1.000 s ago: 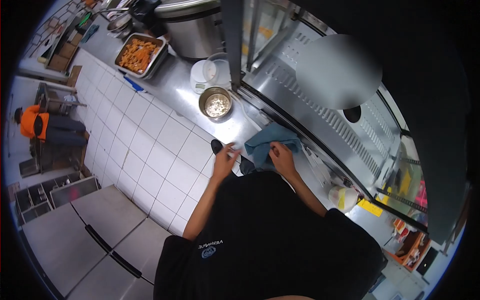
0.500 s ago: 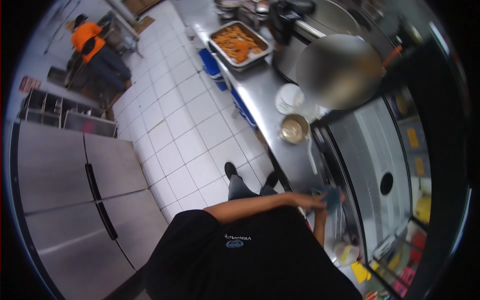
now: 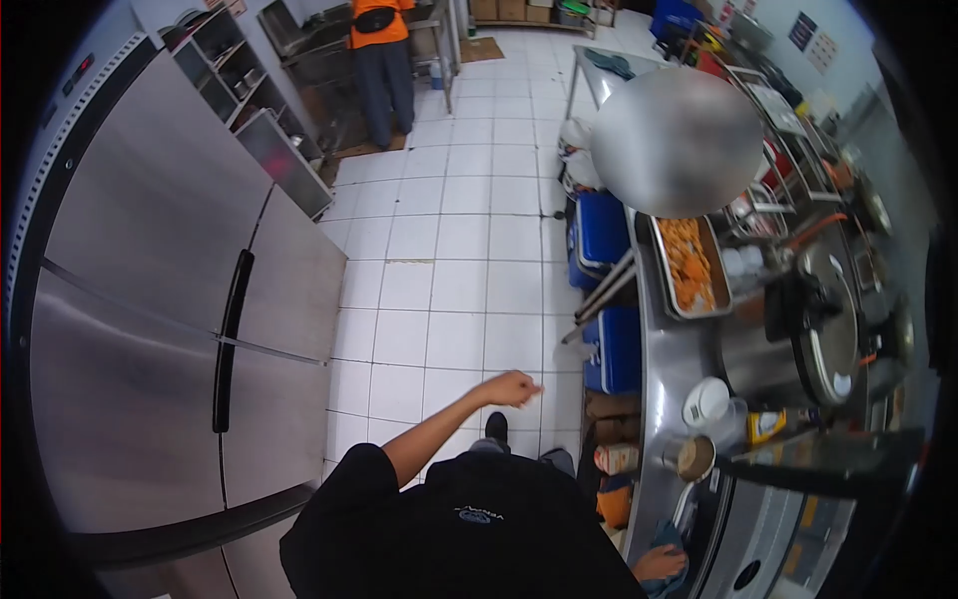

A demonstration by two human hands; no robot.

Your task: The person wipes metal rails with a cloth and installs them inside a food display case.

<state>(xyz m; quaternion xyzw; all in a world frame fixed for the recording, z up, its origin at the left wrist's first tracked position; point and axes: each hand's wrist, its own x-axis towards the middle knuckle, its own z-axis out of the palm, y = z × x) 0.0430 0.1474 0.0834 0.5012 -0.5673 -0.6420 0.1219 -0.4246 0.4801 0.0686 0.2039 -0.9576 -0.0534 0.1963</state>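
My left hand (image 3: 511, 389) is held out over the floor in front of my body, its fingers curled in, and nothing shows in it. Low on the right, my right hand (image 3: 657, 564) grips a blue-green cloth (image 3: 671, 537) at the steel counter (image 3: 654, 399). Just beyond the cloth lies a light-coloured utensil (image 3: 686, 504). Past it stand an open round container (image 3: 696, 458) with pale brown contents and a white round lid (image 3: 706, 402).
A tray (image 3: 691, 262) of orange-brown food and a large pressure cooker (image 3: 798, 329) stand on the counter. Blue coolers (image 3: 611, 349) sit beneath it. A steel refrigerator (image 3: 150, 299) lines the left. A person in orange (image 3: 381, 60) stands at the far sink.
The view has swung up and round toward the aisle. My left hand has come off the cloth and moved left over the floor. My right hand keeps the cloth.
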